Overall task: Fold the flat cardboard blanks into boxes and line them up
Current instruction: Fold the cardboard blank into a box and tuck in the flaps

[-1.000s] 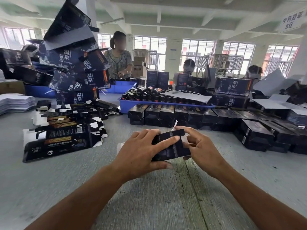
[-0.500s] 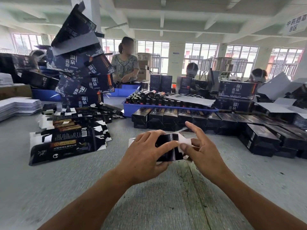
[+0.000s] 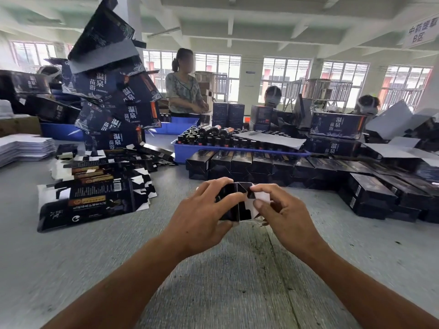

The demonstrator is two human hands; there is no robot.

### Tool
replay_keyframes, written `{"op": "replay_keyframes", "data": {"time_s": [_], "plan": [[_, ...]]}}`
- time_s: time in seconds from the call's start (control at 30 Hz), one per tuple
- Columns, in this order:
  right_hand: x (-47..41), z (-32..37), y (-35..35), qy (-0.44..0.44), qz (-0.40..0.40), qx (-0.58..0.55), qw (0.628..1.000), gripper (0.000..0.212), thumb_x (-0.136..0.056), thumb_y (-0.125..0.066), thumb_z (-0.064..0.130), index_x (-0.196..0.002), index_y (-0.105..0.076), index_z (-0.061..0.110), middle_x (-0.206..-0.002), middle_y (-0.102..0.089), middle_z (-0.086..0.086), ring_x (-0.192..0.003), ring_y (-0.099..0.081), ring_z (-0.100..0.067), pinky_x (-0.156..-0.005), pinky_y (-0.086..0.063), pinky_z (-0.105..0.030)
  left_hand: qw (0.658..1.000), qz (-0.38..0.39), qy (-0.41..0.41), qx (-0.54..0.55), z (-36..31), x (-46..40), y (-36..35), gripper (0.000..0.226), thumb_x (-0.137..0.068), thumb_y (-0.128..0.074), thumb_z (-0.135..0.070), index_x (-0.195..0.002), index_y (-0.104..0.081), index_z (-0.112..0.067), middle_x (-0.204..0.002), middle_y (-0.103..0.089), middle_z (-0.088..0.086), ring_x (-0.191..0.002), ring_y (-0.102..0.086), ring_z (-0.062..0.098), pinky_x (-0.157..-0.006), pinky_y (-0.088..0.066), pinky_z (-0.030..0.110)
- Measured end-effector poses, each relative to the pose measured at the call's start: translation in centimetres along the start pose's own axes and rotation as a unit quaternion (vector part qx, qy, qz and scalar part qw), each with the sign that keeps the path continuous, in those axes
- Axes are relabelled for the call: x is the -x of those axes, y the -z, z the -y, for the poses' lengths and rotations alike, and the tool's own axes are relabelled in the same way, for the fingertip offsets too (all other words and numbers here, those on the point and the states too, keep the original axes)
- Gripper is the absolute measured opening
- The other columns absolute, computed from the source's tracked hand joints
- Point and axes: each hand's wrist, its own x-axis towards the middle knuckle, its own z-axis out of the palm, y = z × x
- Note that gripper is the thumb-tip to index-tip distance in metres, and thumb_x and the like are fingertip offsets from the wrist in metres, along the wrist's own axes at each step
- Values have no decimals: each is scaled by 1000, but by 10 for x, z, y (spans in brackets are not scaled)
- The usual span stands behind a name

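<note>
Box blank (image 3: 237, 203): black, half-folded, held just above the grey bench (image 3: 237, 269) at centre.
Left hand (image 3: 202, 217): fingers curled over the blank's left side, gripping it.
Right hand (image 3: 282, 214): fingers pinching its white flap (image 3: 260, 200).
Writing: "温泉苗浴" on the tall leaning box stack (image 3: 114, 98); ceiling sign (image 3: 420, 32) ends "B区".
Neighbours: flat blanks (image 3: 95, 193) left; finished-box row (image 3: 273, 165) just behind.
Room: bare bench nearside.

A glossy black cardboard box with white inner flaps (image 3: 240, 203) sits mid-frame on the grey table (image 3: 118, 252), with black flat cardboard blanks printed in orange, gold and white (image 3: 95, 193) at left and a blue plastic tray (image 3: 183, 153) behind.
</note>
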Motion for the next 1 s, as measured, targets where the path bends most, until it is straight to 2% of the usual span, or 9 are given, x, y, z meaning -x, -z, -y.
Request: {"op": "replay_keyframes", "data": {"time_s": [0.1,0.23,0.37,0.43,0.53,0.67,0.73,0.9,1.0], "plan": [[0,1,0,-3,-8,2,1000,30,-97,-64,15,-109,-69,43,-88,-72,21,-77,-69,-1,-63,-55,-17,1000,-12,3,10,-2,0,0,72,-83,-78,-39,-140,-35,-34,-149,-42,5,-131,-48,30,-73,-61,49],[0,2,1,-17,14,16,1000,27,-96,-67,22,-120,-70,34,-90,-72,21,-81,-69,2,-68,-54,-17,1000,-2,-6,-20,-2,0,0,74,-85,-76,-38,-145,-32,-39,-148,-41,9,-129,-47,31,-70,-62,48],[2,4,5,-57,116,14,992,75,-75,-77,57,-142,-51,40,-119,-68,14,-103,-67,-1,-86,-55,-23,1000,3,14,-21,4,1,-1,65,-85,-76,-35,-141,-44,-37,-148,-40,9,-130,-45,31,-69,-61,49],[2,5,4,-51,143,38,988,87,-72,-82,50,-149,-44,36,-136,-60,10,-116,-61,-5,-97,-53,-30,1000,5,20,-19,7,2,-2,65,-83,-78,-34,-140,-48,-34,-147,-41,9,-130,-45,31,-71,-61,50],[2,5,1,-30,89,53,994,65,-86,-77,26,-144,-50,37,-132,-65,7,-109,-64,-2,-94,-53,-23,1000,-3,12,-19,5,2,-3,65,-81,-80,-33,-140,-51,-32,-145,-43,11,-128,-48,31,-73,-61,49],[3,1,2,-26,15,13,999,40,-90,-74,19,-124,-65,39,-98,-75,9,-84,-71,-5,-80,-59,-30,1000,-21,-7,-17,-2,-1,-3,63,-83,-75,-37,-140,-48,-34,-144,-44,12,-125,-52,31,-73,-61,46],[3,1,1,-20,5,-9,1000,38,-88,-76,18,-121,-66,37,-97,-75,8,-86,-72,-9,-80,-61,-36,999,-27,-11,-14,-3,0,-4,62,-83,-77,-37,-137,-47,-36,-143,-44,11,-124,-52,30,-69,-61,46],[2,3,-3,-48,-38,-10,998,40,-83,-81,30,-104,-50,43,-102,-74,9,-88,-71,-4,-74,-57,-24,999,-33,-13,-26,-2,0,-5,58,-84,-72,-40,-137,-49,-36,-143,-43,9,-124,-51,29,-67,-62,44],[3,4,-2,-39,-20,-10,999,28,-85,-79,24,-99,-60,39,-97,-74,14,-87,-71,-4,-74,-58,-27,999,-35,-9,-25,-1,1,-7,59,-84,-70,-43,-138,-48,-37,-144,-42,8,-125,-49,28,-67,-61,45]]}}
